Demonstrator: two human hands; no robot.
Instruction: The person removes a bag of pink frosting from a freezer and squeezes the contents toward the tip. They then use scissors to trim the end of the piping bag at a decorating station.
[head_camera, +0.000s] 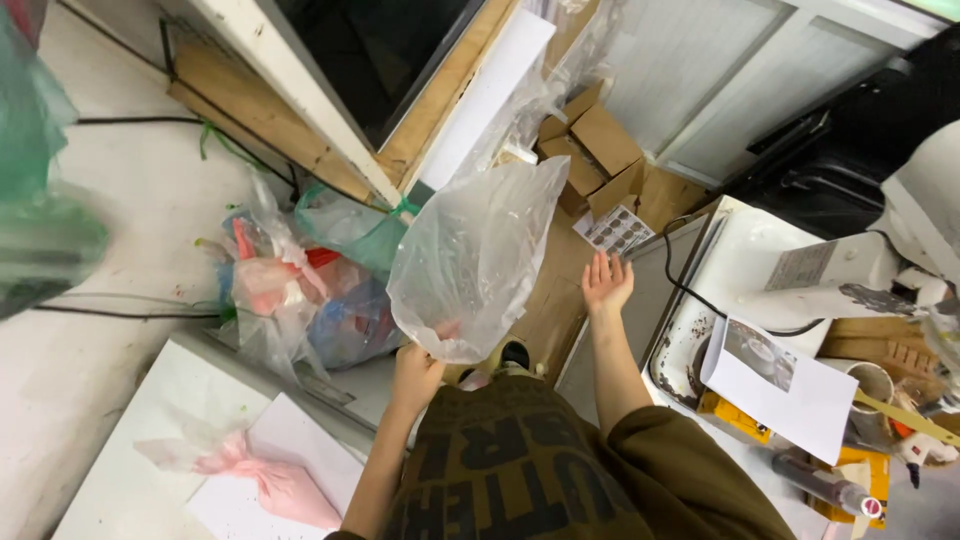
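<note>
Gripping the bottom of a crumpled clear plastic bag (478, 255) raised above the floor, the left hand (417, 372) hides its fingertips behind the film, while the right hand (607, 283) spreads open, empty, beside it.

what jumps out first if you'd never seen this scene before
The big clear plastic bag held up at centre frame catches the eye first, pinched at its lower edge in the grip of the left hand, while the right hand hangs open and empty beside it. Next come the heap of knotted coloured bags on the floor to the left and the pink bag lying on white paper at lower left.
</note>
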